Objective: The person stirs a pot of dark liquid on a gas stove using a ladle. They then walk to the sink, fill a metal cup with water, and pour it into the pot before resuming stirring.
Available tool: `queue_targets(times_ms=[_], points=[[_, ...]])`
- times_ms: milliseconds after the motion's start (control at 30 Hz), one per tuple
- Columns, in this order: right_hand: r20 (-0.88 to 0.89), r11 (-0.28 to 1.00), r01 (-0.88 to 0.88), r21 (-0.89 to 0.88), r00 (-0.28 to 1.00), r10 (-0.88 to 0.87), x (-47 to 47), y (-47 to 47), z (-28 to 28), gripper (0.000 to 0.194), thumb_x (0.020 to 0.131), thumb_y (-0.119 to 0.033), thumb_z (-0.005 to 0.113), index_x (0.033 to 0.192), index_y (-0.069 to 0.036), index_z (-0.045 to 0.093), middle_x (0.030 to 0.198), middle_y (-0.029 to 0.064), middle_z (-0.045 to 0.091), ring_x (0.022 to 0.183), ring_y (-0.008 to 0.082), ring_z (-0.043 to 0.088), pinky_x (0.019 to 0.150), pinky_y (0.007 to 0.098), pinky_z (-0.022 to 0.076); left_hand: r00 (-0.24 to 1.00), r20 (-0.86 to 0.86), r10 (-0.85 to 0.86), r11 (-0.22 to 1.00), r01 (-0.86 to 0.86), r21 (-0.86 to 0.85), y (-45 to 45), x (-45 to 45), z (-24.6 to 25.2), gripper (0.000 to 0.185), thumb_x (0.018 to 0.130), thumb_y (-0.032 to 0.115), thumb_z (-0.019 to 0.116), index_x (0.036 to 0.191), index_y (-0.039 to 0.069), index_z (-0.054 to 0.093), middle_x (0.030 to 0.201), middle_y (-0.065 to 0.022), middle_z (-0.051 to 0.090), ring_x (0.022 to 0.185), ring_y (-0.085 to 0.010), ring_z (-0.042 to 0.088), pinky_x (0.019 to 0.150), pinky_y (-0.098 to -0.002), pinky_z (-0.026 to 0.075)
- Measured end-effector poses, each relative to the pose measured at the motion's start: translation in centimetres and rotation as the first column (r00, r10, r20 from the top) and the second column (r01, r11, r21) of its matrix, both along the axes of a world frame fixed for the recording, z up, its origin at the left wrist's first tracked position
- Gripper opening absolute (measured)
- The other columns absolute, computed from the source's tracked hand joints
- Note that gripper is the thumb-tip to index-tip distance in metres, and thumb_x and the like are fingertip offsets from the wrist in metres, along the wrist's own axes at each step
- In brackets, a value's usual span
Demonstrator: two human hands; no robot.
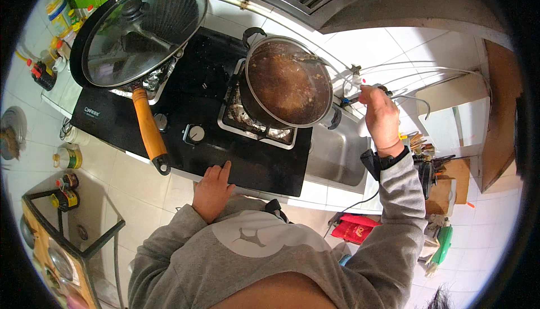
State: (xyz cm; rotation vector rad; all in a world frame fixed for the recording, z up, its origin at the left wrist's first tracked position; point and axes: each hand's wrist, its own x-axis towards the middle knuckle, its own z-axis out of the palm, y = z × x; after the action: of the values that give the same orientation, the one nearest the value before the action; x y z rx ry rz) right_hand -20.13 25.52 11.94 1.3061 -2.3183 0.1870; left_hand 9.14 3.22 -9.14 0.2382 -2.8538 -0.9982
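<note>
My right hand (379, 113) is closed around the dark handle of a long metal ladle or spoon (333, 67), whose head dips into a deep pot (291, 122). Brown broth (289, 83) with bits and foam on its surface fills the pot, which stands on the right burner. What the head of the utensil holds is hidden. My left hand (214, 189) rests at the front edge of the black gas hob (249, 167), fingers on its surface and holding nothing. A wok with a wooden handle (147, 123) sits on the left burner under a glass lid (114, 51).
A steel sink (341, 153) lies right of the hob. Sauce bottles (42, 75) stand at the back left. The range hood (379, 5) overhangs the back. Knives and cutting boards (457, 178) are at the far right, and a black-framed rack (84, 252) stands at the lower left.
</note>
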Motion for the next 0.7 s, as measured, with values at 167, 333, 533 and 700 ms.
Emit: queue_targets(times_ms=[167,333,533,700], points=[[0.063,0.991,0.017,0.130,0.998,-0.025,1.4,0.7,-0.1,0.023,0.080,0.010,0.055,0.097,-0.004,0.062,0.080,0.0089,0.067,0.072,0.0255,0.068,0.063,0.0343,0.0544,1.000,0.019,0.013,1.000,-0.013,0.004,0.3,0.1,-0.4,0.067,0.077,0.019,0.074,0.136,0.002,0.046,0.107,-0.0135,0.053,0.105,-0.0300,0.055,0.078,-0.0453,0.054],[0.069,0.991,-0.049,0.126,0.997,0.041,1.6,-0.3,-0.2,0.024,0.080,0.010,0.055,0.098,-0.005,0.062,0.079,0.0083,0.067,0.071,0.0262,0.067,0.062,0.0351,0.0533,1.000,-0.012,0.010,1.000,-0.010,0.006,0.3,0.2,-0.1,0.068,0.078,0.018,0.074,0.136,0.000,0.045,0.106,-0.0153,0.052,0.103,-0.0317,0.055,0.079,-0.0446,0.053],[0.044,0.992,0.006,0.130,0.999,-0.012,0.3,-1.3,-0.1,0.025,0.081,0.007,0.057,0.103,-0.004,0.062,0.079,0.0097,0.068,0.069,0.0258,0.068,0.062,0.0354,0.0539,1.000,0.023,0.020,0.999,-0.021,0.047,0.4,0.1,0.5,0.067,0.079,0.015,0.072,0.137,-0.002,0.044,0.106,-0.0194,0.051,0.100,-0.0356,0.054,0.085,-0.0428,0.050],[0.184,0.979,0.055,0.197,0.979,-0.092,3.5,0.0,0.8,0.027,0.079,0.012,0.057,0.103,0.000,0.061,0.078,0.0120,0.067,0.071,0.0225,0.070,0.060,0.0316,0.0547,0.998,0.032,0.047,0.999,-0.048,0.009,0.6,0.2,0.2,0.067,0.079,0.016,0.073,0.137,-0.002,0.045,0.109,-0.0194,0.052,0.103,-0.0354,0.054,0.085,-0.0418,0.050]])
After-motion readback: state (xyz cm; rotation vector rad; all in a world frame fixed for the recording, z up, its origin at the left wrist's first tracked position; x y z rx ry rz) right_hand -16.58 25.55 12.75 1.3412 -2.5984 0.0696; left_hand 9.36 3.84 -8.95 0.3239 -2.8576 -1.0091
